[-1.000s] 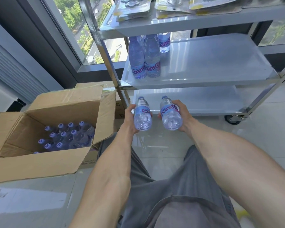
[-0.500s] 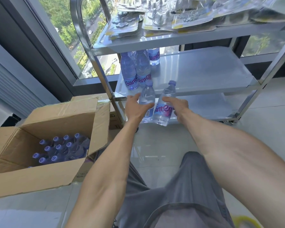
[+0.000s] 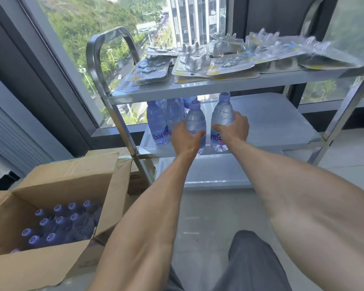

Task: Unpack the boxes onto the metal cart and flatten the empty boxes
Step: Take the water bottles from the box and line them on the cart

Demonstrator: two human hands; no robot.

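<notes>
Left hand [image 3: 185, 138] wrapped around one water bottle [image 3: 195, 122], right hand [image 3: 233, 128] around a second bottle [image 3: 222, 114], both upright at frame centre on the cart's middle shelf [image 3: 271, 122], probably touching down; bases partly hidden. Open box [image 3: 51, 263] with more bottles lower left

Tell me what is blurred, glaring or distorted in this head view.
Head view: daylight from the window lights the scene; the blister packs on the metal cart smear toward the right edge; wide-angle bending bows the cart's handle and posts; both hands, left and right, and their bottles stay fairly sharp; bottle caps in the box sit dim.
</notes>
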